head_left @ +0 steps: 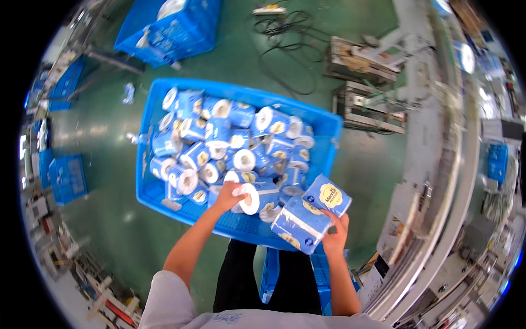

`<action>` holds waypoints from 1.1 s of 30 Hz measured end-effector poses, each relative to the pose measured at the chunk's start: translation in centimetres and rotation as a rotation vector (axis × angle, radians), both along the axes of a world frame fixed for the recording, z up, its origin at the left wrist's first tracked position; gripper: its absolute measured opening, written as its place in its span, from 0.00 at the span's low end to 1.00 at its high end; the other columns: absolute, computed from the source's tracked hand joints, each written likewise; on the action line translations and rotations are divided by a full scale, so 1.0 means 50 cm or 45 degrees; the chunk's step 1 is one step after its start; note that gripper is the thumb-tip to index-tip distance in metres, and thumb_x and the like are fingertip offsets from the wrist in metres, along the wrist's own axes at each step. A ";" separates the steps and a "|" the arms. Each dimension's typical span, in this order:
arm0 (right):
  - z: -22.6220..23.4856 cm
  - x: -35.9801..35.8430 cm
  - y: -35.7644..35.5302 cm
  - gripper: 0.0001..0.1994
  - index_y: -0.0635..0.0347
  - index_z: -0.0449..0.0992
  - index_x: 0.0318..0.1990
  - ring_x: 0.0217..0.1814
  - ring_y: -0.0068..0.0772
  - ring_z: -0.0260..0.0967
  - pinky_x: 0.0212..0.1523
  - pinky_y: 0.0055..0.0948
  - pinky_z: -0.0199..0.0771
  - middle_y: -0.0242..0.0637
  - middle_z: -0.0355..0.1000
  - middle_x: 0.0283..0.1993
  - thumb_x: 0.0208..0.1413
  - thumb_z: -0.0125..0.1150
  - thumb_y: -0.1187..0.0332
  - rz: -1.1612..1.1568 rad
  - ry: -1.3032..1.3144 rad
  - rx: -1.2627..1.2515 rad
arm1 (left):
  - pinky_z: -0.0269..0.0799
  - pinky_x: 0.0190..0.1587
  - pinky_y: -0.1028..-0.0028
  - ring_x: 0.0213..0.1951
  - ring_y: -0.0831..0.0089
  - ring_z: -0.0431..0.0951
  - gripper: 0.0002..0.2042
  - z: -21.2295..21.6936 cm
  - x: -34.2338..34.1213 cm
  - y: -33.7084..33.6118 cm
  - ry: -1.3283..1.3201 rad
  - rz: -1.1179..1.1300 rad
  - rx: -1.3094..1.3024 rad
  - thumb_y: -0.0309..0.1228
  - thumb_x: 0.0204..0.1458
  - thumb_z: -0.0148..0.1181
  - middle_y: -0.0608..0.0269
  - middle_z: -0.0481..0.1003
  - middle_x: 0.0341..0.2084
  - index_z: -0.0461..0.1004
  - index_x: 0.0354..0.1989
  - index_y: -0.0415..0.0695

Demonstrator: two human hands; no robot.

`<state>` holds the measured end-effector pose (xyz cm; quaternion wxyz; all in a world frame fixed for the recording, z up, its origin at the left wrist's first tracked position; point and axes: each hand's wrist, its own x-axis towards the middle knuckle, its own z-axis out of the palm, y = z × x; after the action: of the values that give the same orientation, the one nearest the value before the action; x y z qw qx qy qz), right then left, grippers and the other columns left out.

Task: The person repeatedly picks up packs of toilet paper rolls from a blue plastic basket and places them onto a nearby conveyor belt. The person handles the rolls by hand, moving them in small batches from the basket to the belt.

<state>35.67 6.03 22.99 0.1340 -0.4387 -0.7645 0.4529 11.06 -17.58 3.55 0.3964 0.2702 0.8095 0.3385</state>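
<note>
A blue-wrapped roll (266,195) lies sideways, white end leftward, left of a tilted blue pack (302,223).

Pale grey short-sleeved shirt (171,301), blue print (228,317), black trousers (297,282), bare hands (227,196)

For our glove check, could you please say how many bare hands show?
2: left hand on a blue-wrapped white paper roll, right hand holding blue plastic-wrapped packaging.
</note>
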 end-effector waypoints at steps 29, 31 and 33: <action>0.429 0.578 0.203 0.24 0.57 0.60 0.62 0.38 0.41 0.70 0.38 0.34 0.68 0.47 0.72 0.43 0.61 0.49 0.57 -0.714 -1.196 1.050 | 0.44 0.60 0.48 0.63 0.55 0.53 0.29 0.702 0.573 0.895 0.644 -0.539 1.045 0.37 0.45 0.59 0.50 0.56 0.60 0.63 0.58 0.46; 0.422 0.432 0.202 0.17 0.66 0.68 0.53 0.44 0.37 0.67 0.43 0.31 0.65 0.43 0.70 0.47 0.60 0.51 0.66 -0.724 -0.549 0.831 | 0.50 0.57 0.50 0.57 0.55 0.62 0.26 0.631 0.438 0.799 0.527 -0.401 1.101 0.27 0.38 0.60 0.53 0.61 0.55 0.68 0.52 0.49; 0.363 0.322 0.176 0.14 0.64 0.72 0.43 0.45 0.45 0.66 0.49 0.38 0.63 0.45 0.69 0.44 0.57 0.52 0.62 -0.374 -0.254 0.513 | 0.56 0.54 0.57 0.54 0.55 0.63 0.22 0.525 0.326 0.691 0.613 -0.320 1.002 0.24 0.37 0.58 0.56 0.64 0.53 0.71 0.47 0.50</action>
<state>51.75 14.83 41.13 0.2068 -0.5519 -0.7768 0.2217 27.35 16.97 29.82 0.1029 0.5663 0.6499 0.4963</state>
